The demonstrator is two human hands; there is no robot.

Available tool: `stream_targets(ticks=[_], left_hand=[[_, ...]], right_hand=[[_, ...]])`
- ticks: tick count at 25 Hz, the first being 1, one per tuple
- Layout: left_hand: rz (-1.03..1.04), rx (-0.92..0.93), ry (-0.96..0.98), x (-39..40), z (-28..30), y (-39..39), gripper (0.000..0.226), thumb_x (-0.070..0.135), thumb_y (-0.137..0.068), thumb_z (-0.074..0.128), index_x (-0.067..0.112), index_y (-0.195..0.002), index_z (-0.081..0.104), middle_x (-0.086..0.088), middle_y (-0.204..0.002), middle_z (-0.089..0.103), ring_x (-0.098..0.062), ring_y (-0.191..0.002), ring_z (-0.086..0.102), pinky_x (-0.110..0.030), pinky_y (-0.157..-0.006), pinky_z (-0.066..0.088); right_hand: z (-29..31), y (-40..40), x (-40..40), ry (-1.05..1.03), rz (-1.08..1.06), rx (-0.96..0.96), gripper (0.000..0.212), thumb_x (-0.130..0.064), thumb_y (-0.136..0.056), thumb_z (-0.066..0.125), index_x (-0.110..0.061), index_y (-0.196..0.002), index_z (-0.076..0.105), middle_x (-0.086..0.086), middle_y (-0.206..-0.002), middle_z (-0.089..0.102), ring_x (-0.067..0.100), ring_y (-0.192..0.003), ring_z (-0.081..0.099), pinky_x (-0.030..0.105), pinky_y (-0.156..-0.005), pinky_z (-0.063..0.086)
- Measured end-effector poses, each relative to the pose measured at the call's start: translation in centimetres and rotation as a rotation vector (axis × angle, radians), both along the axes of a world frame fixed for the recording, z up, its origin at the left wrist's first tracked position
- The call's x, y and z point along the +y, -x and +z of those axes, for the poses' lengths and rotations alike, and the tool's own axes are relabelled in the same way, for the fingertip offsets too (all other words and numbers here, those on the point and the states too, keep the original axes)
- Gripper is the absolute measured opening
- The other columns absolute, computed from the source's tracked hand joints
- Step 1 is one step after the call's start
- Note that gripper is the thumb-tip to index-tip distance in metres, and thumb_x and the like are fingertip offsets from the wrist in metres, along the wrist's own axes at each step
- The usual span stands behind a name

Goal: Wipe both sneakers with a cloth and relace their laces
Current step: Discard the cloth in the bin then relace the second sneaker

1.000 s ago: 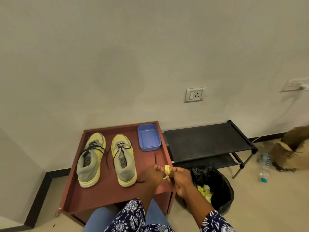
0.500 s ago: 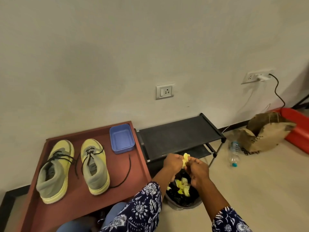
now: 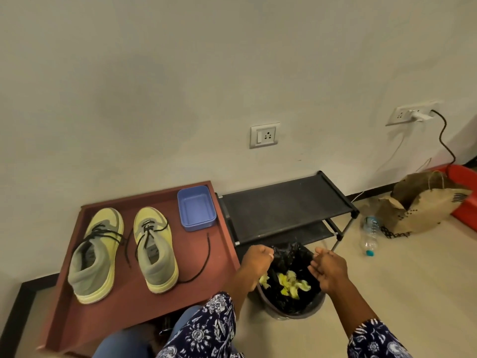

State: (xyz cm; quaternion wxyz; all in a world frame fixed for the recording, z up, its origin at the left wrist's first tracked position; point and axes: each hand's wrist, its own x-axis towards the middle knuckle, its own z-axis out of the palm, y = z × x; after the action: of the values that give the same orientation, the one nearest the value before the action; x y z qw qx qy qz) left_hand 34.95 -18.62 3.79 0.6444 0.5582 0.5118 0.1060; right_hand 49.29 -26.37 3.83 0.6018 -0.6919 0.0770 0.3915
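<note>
Two yellow and grey sneakers stand side by side on a red-brown table, toes toward the wall. The left sneaker has its black lace threaded loosely. From the right sneaker one long lace end trails across the table. Right of the table, my left hand and my right hand hang apart over a black-lined bin, fingers loosely curled, nothing in them. Crumpled yellow scraps lie inside the bin. I see no cloth.
An empty blue tray sits at the table's back right corner. A low black rack stands against the wall behind the bin. On the floor to the right are a plastic bottle, a brown paper bag and a red tub.
Both hands carried a yellow scrap from the table's edge to over the bin, then parted. The scrap has left my fingers. The view swung right.
</note>
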Motion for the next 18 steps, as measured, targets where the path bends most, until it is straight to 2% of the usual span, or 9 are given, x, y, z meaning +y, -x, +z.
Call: stream_targets(ticks=[2,5,8,11,14,18], left_hand=[[0.061,0.009,0.016,0.5,-0.4,1.3,0.023,0.01,-0.092,0.046,0.021,-0.073,0.053,-0.003,-0.085,0.052,-0.014,-0.077,0.047,-0.026,-0.067,0.039],[0.117,-0.006,0.023,0.9,-0.8,2.6,0.02,0.01,-0.091,0.048,0.018,-0.074,0.054,-0.005,-0.087,0.052,-0.016,-0.084,0.047,-0.025,-0.074,0.038],[0.163,-0.04,0.021,1.2,-0.8,3.4,0.023,0.008,-0.091,0.047,0.018,-0.072,0.055,-0.002,-0.076,0.053,-0.011,-0.069,0.045,-0.023,-0.062,0.038],[0.221,-0.069,0.018,1.9,-0.6,4.8,0.026,0.005,-0.091,0.047,0.02,-0.071,0.056,0.004,-0.068,0.052,-0.007,-0.06,0.043,-0.021,-0.055,0.036],[0.265,-0.032,-0.042,3.4,-1.0,6.9,0.026,0.004,-0.086,0.048,0.021,-0.069,0.058,0.003,-0.067,0.056,-0.012,-0.065,0.049,-0.027,-0.063,0.042],[0.378,-0.013,-0.098,5.5,-2.2,10.3,0.023,0.006,-0.079,0.053,0.022,-0.062,0.059,-0.004,-0.073,0.062,-0.026,-0.078,0.061,-0.045,-0.084,0.052]], right_hand=[[0.0,-0.1,0.1,0.011,0.012,0.006,0.029,0.001,-0.091,0.046,0.002,-0.119,0.054,0.009,-0.08,0.054,0.016,-0.064,0.046,0.035,-0.076,0.047],[0.1,0.1,0.9,0.019,0.038,-0.025,0.027,0.004,-0.087,0.051,0.001,-0.113,0.057,0.008,-0.072,0.053,0.016,-0.063,0.049,0.029,-0.066,0.047],[0.2,2.4,2.7,0.004,0.121,-0.058,0.014,0.004,-0.088,0.05,-0.004,-0.097,0.056,0.008,-0.07,0.053,0.016,-0.063,0.049,0.026,-0.06,0.044],[-0.2,6.4,5.3,0.008,0.281,-0.091,0.016,0.006,-0.087,0.049,-0.007,-0.082,0.057,0.008,-0.068,0.053,0.016,-0.06,0.048,0.027,-0.058,0.043],[-1.0,11.0,7.7,-0.01,0.485,-0.123,0.023,0.008,-0.083,0.05,-0.009,-0.07,0.059,0.011,-0.066,0.053,0.017,-0.057,0.047,0.027,-0.055,0.04],[-1.7,15.8,10.2,-0.031,0.674,-0.163,0.022,0.003,-0.084,0.053,-0.01,-0.07,0.064,0.009,-0.066,0.063,0.016,-0.057,0.055,0.022,-0.051,0.044]])
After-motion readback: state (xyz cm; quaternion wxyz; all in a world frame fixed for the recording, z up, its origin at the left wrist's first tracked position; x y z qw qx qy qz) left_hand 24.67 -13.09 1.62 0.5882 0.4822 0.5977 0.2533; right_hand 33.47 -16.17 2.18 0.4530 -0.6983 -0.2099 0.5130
